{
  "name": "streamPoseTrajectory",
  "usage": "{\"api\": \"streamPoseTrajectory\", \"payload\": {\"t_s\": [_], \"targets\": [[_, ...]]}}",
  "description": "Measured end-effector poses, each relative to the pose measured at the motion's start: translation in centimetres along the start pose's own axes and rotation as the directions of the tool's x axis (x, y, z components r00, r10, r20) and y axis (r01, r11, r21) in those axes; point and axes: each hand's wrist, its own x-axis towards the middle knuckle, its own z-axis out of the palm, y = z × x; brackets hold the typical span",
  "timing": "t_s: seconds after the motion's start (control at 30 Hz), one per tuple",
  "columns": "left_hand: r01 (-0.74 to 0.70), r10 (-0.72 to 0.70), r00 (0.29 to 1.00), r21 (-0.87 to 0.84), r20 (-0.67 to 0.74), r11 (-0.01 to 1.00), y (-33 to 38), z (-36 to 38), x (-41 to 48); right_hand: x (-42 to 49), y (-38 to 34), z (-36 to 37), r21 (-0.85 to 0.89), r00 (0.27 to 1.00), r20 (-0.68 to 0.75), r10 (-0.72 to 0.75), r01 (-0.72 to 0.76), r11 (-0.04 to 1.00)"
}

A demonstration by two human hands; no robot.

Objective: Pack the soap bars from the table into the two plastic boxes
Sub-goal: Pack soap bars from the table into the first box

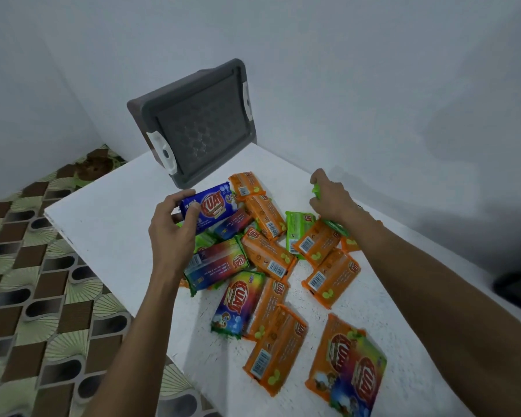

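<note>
1. Two hands loaded: blue soap bar pinched in left hand; green bar gripped in right hand.
2. Other soap bars heaped between and below both hands.
3. Grey box beyond left hand, shut: open first, then lay bars flat in rows.

One grey box stood on one table. Roughly sixteen soap bars showed, several overlapping. Two hands: left hand, right hand.
</note>
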Motion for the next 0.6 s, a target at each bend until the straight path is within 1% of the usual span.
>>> {"api": "streamPoseTrajectory", "payload": {"t_s": [0.07, 0.1, 0.17, 0.23, 0.37, 0.5, 0.6], "targets": [[0.01, -0.009, 1.0, -0.048, 0.017, 0.999, 0.5, 0.3, -0.4, -0.7, 0.3, -0.9, 0.197, 0.997, -0.079, 0.014, 0.002, 0.98], [0.017, -0.016, 1.0, -0.066, 0.026, 0.998, 0.8, 0.5, -0.6, -1.2, 0.3, -1.5, 0.303, 0.995, -0.093, 0.035, -0.005, 0.953], [0.044, -0.04, 0.998, -0.1, 0.048, 0.994, 1.3, 0.8, -1.0, -2.4, 0.3, -2.6, 0.487, 0.995, -0.085, 0.052, -0.004, 0.873], [0.084, -0.074, 0.994, -0.137, 0.08, 0.987, 1.6, 1.0, -1.4, -3.8, 0.3, -3.4, 0.601, 0.997, -0.076, 0.029, 0.023, 0.799], [0.148, -0.121, 0.983, -0.211, 0.139, 0.966, 2.4, 1.6, -2.3, -6.7, 0.7, -4.6, 0.714, 0.997, -0.075, -0.003, 0.056, 0.698], [0.17, -0.128, 0.977, -0.253, 0.172, 0.952, 3.2, 2.3, -3.6, -10.1, 1.3, -6.1, 0.75, 0.996, -0.081, 0.026, 0.044, 0.66], [0.18, -0.103, 0.965, -0.32, 0.242, 0.93, 3.9, 2.9, -4.7, -13.1, 2.0, -7.3, 0.779, 0.994, -0.092, 0.064, 0.032, 0.626]]}}
